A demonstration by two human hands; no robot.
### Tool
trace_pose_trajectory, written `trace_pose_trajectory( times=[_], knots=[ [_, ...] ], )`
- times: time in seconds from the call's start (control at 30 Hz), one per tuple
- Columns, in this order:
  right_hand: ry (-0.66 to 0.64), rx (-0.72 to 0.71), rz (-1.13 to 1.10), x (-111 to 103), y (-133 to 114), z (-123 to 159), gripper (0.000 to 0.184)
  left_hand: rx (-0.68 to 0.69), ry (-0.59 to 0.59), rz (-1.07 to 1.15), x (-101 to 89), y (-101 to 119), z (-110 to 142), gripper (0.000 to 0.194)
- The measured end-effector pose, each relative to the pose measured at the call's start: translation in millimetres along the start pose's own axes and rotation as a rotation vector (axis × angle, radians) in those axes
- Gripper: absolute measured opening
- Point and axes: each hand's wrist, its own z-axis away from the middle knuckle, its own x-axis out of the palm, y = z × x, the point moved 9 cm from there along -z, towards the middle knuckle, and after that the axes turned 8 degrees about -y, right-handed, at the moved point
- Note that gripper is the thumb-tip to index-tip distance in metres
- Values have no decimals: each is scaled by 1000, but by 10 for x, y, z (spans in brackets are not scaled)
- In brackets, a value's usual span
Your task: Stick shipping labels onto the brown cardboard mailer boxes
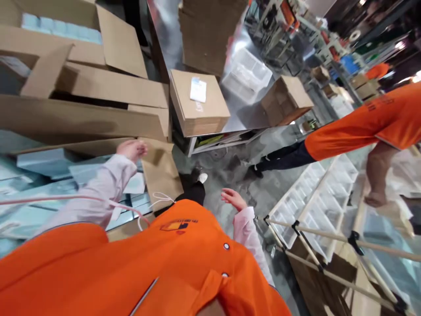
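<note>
Light-blue boxes point(48, 164) lie in an open carton point(162, 171) just beside the left grip point(132, 150), mostly to its left and nearer the body, some showing on either side of the forearm stretched across them. The left grip is by the carton's inner edge, fingers loosely curled; I cannot tell whether they grasp the cardboard. The right grip point(234, 199) is released, fingers extended above the floor point(215, 166), well apart from the boxes.

Farther off, beyond the left grip and to its left, a second carton point(52, 42) contains a row of similar boxes. Ahead, between the two grips, the metal table point(243, 116) carries a cardboard stack point(200, 105) with a white label and a translucent bin point(248, 72) whose contents are blurred. Right of the right grip, a pipe rack point(324, 232) holds clear bins point(296, 206).
</note>
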Motion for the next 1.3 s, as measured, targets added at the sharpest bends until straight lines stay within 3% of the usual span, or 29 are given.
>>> trace_pose_trajectory(
  times=[0.13, 0.23, 0.33, 0.43, 0.6, 0.7, 0.77, 0.9, 1.0, 1.13, 1.23, 1.3],
  knots=[
    [-35, -18, 34, -360, -668, -699, 25, 231, 44, -120, 1025, 734, -814, 9],
    [-13, -23, 56, -598, -1281, -1210, 26, 320, 102, -203, 1678, 1259, -1364, 17],
    [-41, -104, 40, -745, -1895, -1538, 29, 281, 150, -366, 2215, 1588, -1805, 38],
    [-75, -180, -7, -861, -2334, -1713, 30, 190, 218, -608, 2544, 1735, -2087, 59],
    [-103, -196, -23, -918, -2757, -2066, 21, 143, 140, -690, 2683, 1744, -2284, 46],
    [-128, -335, 52, -843, -3156, -2315, 14, 171, 32, -638, 2722, 1681, -2185, 35],
    [-96, -449, 131, -817, -3469, -2429, 19, 181, -48, -573, 2847, 1599, -2018, 41],
    [-70, -572, 183, -839, -4027, -2553, 34, 260, -165, -423, 3392, 1453, -1607, 62],
    [-299, -487, 21, -826, -4251, -2674, 39, 323, -197, -364, 3877, 1354, -1451, 66],
    [-582, -367, -336, -921, -4451, -2807, 41, 260, -219, -176, 4286, 1206, -1557, 70],
    [-654, -268, -471, -1035, -4481, -2939, 49, 181, -270, -66, 4479, 1157, -1681, 63],
    [-691, -274, -507, -1099, -4514, -2999, 53, 116, -309, -37, 4615, 1119, -1735, 54]
  ],
)
